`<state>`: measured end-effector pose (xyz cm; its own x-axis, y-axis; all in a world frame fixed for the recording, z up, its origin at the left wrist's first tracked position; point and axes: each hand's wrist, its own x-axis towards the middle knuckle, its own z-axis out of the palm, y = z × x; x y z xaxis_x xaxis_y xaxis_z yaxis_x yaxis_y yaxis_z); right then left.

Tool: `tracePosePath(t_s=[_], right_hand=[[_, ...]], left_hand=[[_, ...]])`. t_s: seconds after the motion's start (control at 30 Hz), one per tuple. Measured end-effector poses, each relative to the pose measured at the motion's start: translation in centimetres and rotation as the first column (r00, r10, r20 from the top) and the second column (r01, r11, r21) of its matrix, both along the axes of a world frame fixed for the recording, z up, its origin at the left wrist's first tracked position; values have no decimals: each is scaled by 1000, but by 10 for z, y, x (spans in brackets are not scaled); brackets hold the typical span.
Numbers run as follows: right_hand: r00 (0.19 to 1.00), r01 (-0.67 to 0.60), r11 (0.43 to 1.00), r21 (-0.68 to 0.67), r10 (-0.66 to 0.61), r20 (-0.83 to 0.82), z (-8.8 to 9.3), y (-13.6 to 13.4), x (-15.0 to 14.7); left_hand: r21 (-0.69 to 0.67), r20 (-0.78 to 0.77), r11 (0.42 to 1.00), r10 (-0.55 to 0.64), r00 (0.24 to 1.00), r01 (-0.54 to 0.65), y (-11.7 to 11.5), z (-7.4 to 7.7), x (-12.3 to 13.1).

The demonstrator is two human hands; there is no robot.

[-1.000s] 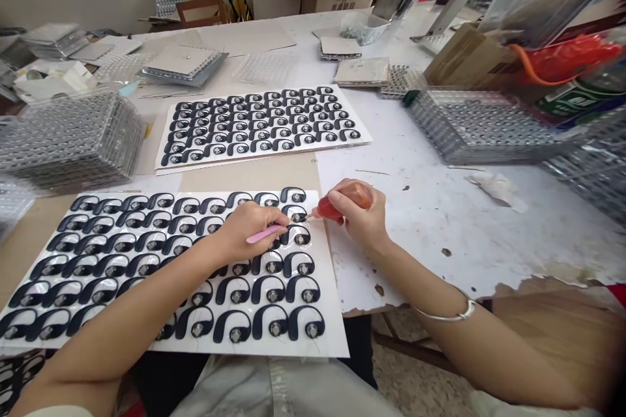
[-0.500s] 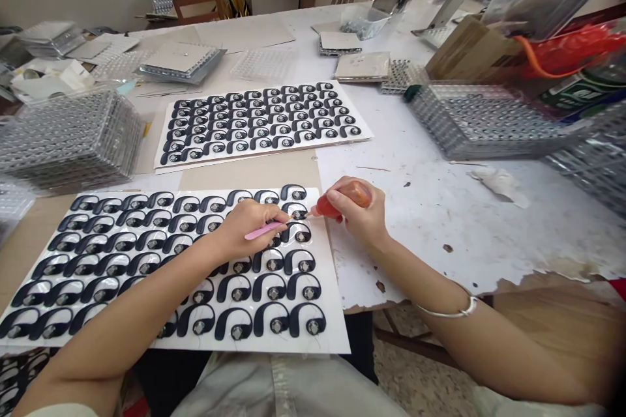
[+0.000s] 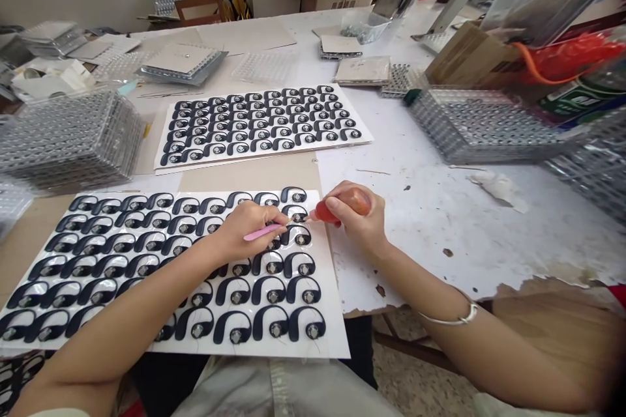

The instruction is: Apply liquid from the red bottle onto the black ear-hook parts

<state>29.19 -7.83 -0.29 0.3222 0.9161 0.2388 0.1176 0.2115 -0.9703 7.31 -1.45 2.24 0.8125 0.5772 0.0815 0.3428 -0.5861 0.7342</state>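
Observation:
My left hand (image 3: 252, 229) is closed round pink tweezers (image 3: 261, 232), their tip close to a black curved piece with a silvery round centre (image 3: 297, 215) near the right edge of a white board (image 3: 335, 332). In my right hand (image 3: 364, 221) is a red-orange squeeze bottle (image 3: 349, 203), tilted so its thin nozzle points left at the same piece. Whether nozzle or tweezers touch the piece is too small to tell. Rows of similar black pieces cover the board, some hidden under my left forearm.
Behind lies a second board of black pieces (image 3: 259, 118). Stacked clear plastic trays (image 3: 73, 137) stand at left, more trays (image 3: 484, 124) at right. A crumpled tissue (image 3: 499, 189) lies on the white table (image 3: 415, 234), whose front edge is torn. Farther back are a plastic tub (image 3: 364, 26) and a cardboard box (image 3: 462, 55).
Both hands stay at nearly the same spot, still holding the tweezers and the bottle. The view has shifted very slightly.

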Motion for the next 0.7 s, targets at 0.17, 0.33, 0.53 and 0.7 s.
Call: tracePosePath(t_s=[0.17,0.33,0.53,0.7], right_hand=[[999,-6,999,53,3,52,3,-2,-5],[993,-30,991,133,14,121,2,-4,-6],[984,-46,980,193,11,178,0,-5,-7],[971,-70,961,269,3,240,2,-6,-9]], left_hand=[[-3,-6,1000,7,1000,-7,-1,1,-1],[16,-9,1000,-3,1000,3,0,0,0],[15,-1,1000,6,1000,-6,0,0,0],[6,-13,1000,3,1000,-3,0,3,0]])
